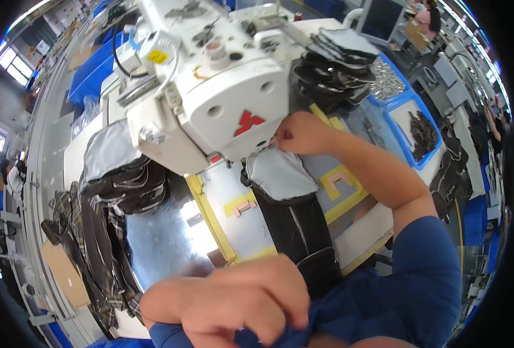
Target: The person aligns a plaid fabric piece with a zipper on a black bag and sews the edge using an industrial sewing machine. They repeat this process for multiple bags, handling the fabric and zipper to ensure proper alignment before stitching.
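Observation:
A dark fabric piece (299,227) with a long seam lies under the head of a white sewing machine (234,87), its grey lining panel (277,174) facing up at the far end. My right hand (303,134) is beside the machine head at the panel's far edge. Its fingers are pinched together; whatever is between them is hidden or too small to name. Close to my body, over the near end of the fabric, my left hand (248,298) is raised, slightly blurred, with its fingers curled in. I cannot make out what it holds, if anything.
Stacked dark pieces with grey lining (115,153) and plaid fabric (86,249) lie left of the machine. Another stack (338,66) stands at the back right, beside a blue tray (403,104) of small parts. Yellow tape strips (213,223) edge the work plate.

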`<state>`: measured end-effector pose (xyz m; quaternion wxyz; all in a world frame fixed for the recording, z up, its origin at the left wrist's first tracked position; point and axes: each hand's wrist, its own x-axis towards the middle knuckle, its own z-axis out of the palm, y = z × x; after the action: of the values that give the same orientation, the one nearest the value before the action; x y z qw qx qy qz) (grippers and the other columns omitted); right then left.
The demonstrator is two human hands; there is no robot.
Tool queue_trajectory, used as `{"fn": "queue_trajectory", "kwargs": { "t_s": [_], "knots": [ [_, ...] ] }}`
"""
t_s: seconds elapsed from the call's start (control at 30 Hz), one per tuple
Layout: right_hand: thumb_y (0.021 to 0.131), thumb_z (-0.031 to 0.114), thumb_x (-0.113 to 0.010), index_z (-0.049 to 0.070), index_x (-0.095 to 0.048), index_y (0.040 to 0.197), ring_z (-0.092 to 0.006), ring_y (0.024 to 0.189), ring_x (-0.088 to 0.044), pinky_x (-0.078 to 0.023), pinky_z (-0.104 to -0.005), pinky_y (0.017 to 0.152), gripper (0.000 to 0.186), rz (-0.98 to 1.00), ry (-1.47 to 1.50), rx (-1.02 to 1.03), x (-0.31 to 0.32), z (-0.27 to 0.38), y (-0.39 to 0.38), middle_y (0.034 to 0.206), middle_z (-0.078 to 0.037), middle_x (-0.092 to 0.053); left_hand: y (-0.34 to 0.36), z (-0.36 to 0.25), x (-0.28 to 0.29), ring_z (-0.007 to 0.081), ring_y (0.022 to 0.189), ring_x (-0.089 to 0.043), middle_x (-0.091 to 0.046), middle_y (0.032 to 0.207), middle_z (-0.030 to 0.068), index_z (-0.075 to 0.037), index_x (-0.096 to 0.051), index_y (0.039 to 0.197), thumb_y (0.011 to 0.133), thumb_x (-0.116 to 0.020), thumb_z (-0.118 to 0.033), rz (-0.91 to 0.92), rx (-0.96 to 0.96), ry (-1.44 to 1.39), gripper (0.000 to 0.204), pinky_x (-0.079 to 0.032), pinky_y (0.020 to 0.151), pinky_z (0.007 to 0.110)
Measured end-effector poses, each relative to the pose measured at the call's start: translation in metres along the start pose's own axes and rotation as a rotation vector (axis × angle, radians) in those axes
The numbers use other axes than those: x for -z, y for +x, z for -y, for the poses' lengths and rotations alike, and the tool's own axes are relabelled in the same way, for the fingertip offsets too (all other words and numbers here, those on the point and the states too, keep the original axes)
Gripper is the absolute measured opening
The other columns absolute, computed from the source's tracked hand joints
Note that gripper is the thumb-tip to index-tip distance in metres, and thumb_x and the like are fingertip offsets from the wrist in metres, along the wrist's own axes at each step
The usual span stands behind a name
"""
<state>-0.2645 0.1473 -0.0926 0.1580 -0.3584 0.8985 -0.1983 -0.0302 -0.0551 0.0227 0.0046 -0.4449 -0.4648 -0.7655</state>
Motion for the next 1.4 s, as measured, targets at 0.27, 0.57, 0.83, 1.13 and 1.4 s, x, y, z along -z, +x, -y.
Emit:
{"fn": "queue_trajectory", "kwargs": {
  "t_s": [0.27, 0.57, 0.83, 1.13, 1.4],
  "knots": [
    [0.088, 0.034, -0.080, 0.006, -0.068, 0.117, -0.0308, 0.118, -0.064, -0.051, -0.0428, 0.098, 0.041, -0.243, -0.225, 0.513, -0.001, 0.039, -0.116, 0.118, -0.011, -0.069, -0.001, 0.013, -0.004, 0.0336, 0.084, -0.067, -0.067, 0.093, 0.0138, -0.004, -0.067, 0.095, 0.084, -0.087, -0.019, -0.120, 0.434, 1.059, 0.027, -0.054, 0.074, 0.040],
    [0.082, 0.014, -0.083, 0.004, -0.070, 0.110, -0.0334, 0.108, -0.068, -0.051, -0.0441, 0.098, 0.033, -0.627, 0.021, 0.741, 0.039, 0.088, -0.184, 0.112, -0.011, -0.069, -0.007, 0.046, 0.026, 0.0388, 0.107, -0.066, -0.071, 0.111, 0.0152, -0.003, -0.074, 0.109, 0.073, -0.087, -0.010, 0.034, 0.335, 1.393, 0.040, -0.052, 0.097, 0.047],
    [0.093, 0.020, -0.082, 0.006, -0.059, 0.136, -0.0319, 0.113, -0.069, -0.053, -0.0428, 0.096, 0.051, -0.518, 0.615, 0.423, 0.007, 0.094, -0.178, 0.117, -0.013, -0.072, -0.021, 0.025, -0.022, 0.0260, 0.102, -0.067, -0.068, 0.117, 0.0156, 0.003, -0.070, 0.116, 0.102, -0.076, -0.030, -0.567, 0.123, 0.784, 0.036, -0.056, 0.095, 0.037],
    [0.109, 0.023, -0.065, 0.001, -0.059, 0.135, -0.0125, 0.107, -0.063, -0.053, -0.0349, 0.096, 0.034, -0.915, 0.811, 0.125, 0.086, 0.067, -0.247, 0.120, -0.006, -0.071, -0.027, 0.063, 0.027, 0.0260, 0.115, -0.062, -0.064, 0.130, 0.0121, -0.006, -0.053, 0.141, 0.104, -0.073, -0.029, -0.581, 0.682, 0.540, 0.048, -0.057, 0.090, 0.044],
    [0.106, 0.014, -0.067, -0.001, -0.063, 0.131, -0.0092, 0.102, -0.066, -0.054, -0.0306, 0.093, 0.029, -1.369, 0.610, 0.300, 0.186, 0.058, -0.365, 0.115, -0.005, -0.073, -0.027, 0.083, -0.005, 0.0076, 0.089, -0.057, -0.060, 0.103, -0.0020, -0.008, -0.059, 0.119, 0.101, -0.064, -0.007, -0.597, 0.777, 0.468, 0.019, -0.047, 0.075, 0.026]
  ]
}}
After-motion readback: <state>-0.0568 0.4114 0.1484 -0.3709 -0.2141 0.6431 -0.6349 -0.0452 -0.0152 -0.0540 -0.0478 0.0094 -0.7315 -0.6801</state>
